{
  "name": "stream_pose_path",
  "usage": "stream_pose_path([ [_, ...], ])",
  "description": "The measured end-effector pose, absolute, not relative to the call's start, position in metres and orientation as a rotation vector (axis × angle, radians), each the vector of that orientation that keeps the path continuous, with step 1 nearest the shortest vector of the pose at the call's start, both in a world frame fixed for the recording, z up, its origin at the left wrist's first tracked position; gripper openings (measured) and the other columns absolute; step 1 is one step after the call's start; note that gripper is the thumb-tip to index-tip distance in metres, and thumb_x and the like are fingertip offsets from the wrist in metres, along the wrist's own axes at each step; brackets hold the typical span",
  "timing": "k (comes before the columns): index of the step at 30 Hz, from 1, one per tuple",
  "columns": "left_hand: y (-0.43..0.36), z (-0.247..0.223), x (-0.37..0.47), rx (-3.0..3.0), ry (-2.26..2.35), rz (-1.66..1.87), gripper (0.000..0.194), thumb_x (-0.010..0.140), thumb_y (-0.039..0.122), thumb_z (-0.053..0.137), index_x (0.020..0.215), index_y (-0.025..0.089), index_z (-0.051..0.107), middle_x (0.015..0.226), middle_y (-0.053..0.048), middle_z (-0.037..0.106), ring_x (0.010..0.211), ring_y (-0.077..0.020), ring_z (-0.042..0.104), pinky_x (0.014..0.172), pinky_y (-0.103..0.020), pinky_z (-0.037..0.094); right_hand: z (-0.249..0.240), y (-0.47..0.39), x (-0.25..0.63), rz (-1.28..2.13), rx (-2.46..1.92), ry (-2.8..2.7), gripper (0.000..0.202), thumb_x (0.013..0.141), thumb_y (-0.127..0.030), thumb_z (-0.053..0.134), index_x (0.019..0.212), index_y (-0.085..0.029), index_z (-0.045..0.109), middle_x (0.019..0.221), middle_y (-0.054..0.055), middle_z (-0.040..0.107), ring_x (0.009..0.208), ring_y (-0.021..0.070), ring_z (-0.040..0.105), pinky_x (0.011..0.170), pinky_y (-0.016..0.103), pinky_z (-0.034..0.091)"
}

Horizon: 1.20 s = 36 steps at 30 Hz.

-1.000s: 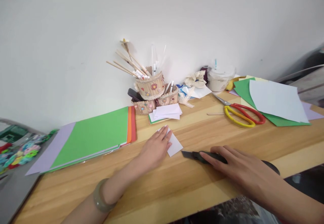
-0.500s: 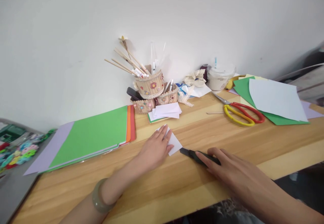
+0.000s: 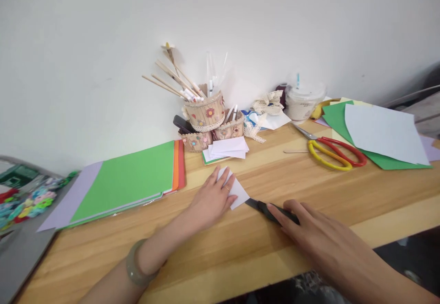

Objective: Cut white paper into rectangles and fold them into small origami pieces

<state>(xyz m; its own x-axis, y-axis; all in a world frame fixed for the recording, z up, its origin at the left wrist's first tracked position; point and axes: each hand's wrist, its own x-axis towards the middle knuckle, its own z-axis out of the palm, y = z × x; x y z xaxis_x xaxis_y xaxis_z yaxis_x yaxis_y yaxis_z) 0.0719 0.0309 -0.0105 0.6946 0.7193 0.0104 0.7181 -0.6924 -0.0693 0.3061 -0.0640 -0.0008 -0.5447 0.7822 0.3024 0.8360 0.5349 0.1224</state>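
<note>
Spreading slightly wider than before, the fingers of the open left hand (image 3: 210, 201) lie on the small white paper (image 3: 240, 193), upon the wooden table (image 3: 220, 265), so it seems steadily pinned; the right hand (image 3: 319, 233) is closed around the black cutter knife (image 3: 267, 211); its blade points at the paper's corner, touching or just beside, I cannot tell; scissors (image 3: 316, 140) lie apart, beyond the knife.

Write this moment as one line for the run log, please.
left hand: flat on small white paper | right hand: holding black knife, blade tip by paper corner | right side: scissors | back: decorated cups
</note>
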Motion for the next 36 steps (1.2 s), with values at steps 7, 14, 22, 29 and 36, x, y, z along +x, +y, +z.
stream_pose_path([
  [7, 0.032, -0.016, 0.072, -2.785, -1.159, 0.050, 0.051, 0.096, 0.037, 0.034, 0.136, 0.005, 0.035, 0.143, -0.017, 0.032, 0.135, -0.0298, 0.020, 0.110, -0.043, 0.024, -0.008, -0.062, 0.304, -0.359, -1.420, -2.575, 0.060, 0.067, 0.000, 0.040, 0.124, -0.017, 0.048, 0.093, 0.010, 0.059, 0.070, 0.0200, 0.062, 0.054, 0.028, 0.051],
  [14, 0.030, -0.008, 0.075, -2.805, -1.256, 0.110, 0.050, 0.096, 0.036, 0.035, 0.137, 0.007, 0.034, 0.145, -0.015, 0.030, 0.136, -0.0307, 0.019, 0.109, -0.045, 0.026, -0.005, -0.054, 0.300, -0.373, -1.414, -2.589, 0.056, 0.069, 0.000, 0.042, 0.124, -0.014, 0.047, 0.092, 0.010, 0.057, 0.077, 0.0218, 0.061, 0.059, 0.030, 0.051],
  [22, 0.033, -0.006, 0.071, -2.852, -1.358, 0.088, 0.064, 0.094, 0.049, 0.026, 0.141, 0.005, 0.021, 0.149, -0.016, 0.010, 0.139, -0.0257, 0.002, 0.111, -0.050, 0.014, -0.005, -0.060, 0.309, -0.379, -1.371, -2.606, 0.061, 0.067, 0.000, 0.041, 0.125, -0.015, 0.045, 0.091, 0.009, 0.057, 0.070, 0.0187, 0.062, 0.052, 0.027, 0.051],
  [29, 0.036, -0.012, 0.066, -2.939, -1.311, 0.102, 0.061, 0.095, 0.047, 0.020, 0.143, 0.009, 0.014, 0.151, -0.013, 0.009, 0.139, -0.0218, 0.005, 0.111, -0.045, 0.014, -0.006, -0.057, 0.302, -0.331, -1.383, -2.601, 0.057, 0.070, -0.001, 0.038, 0.125, -0.014, 0.044, 0.094, 0.010, 0.057, 0.077, 0.0212, 0.062, 0.058, 0.032, 0.053],
  [36, 0.036, -0.009, 0.066, -2.952, -1.316, 0.124, 0.061, 0.095, 0.047, 0.021, 0.143, 0.009, 0.013, 0.151, -0.014, 0.008, 0.139, -0.0224, 0.003, 0.111, -0.046, 0.013, -0.002, -0.055, 0.302, -0.373, -1.326, -2.584, 0.056, 0.069, -0.001, 0.038, 0.123, -0.013, 0.046, 0.090, 0.009, 0.057, 0.074, 0.0206, 0.062, 0.055, 0.030, 0.053],
])
